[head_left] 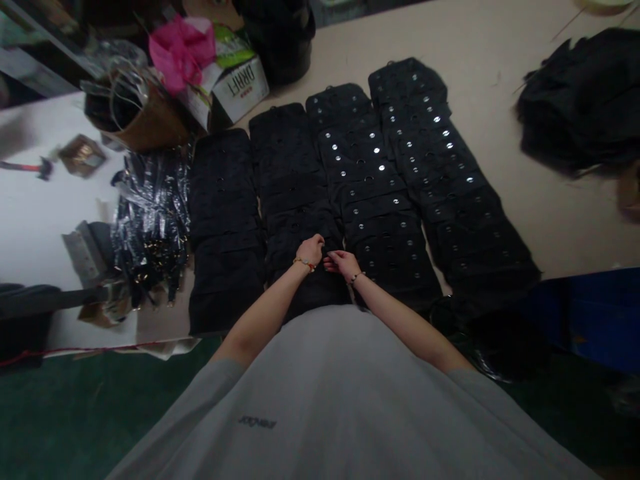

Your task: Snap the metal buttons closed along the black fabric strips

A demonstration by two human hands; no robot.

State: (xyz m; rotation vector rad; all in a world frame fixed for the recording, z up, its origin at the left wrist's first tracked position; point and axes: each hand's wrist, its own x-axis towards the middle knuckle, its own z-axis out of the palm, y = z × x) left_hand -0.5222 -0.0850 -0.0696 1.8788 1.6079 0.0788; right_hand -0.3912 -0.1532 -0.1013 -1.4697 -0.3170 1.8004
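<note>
Black fabric pieces (287,163) lie overlapped in several long rows on the table in front of me. At the near right part of the second row from the left, my left hand (311,250) is closed, its fingertips pinching the edge of a black fabric piece. My right hand (345,265) faces it a short gap away, thumb and fingers pinched at the same dark fabric. What exactly lies between the fingertips is small and dark. Rows of shiny metal snaps (381,168) show on the third row and on the rightmost row (450,220).
Plastic-wrapped black straps with metal ends (150,227) lie left of the rows. Behind stand a brown container (145,120), a white carton (240,90) and a pink bag (183,50). A hammer (30,167) lies far left; a black cloth heap (580,100) sits right.
</note>
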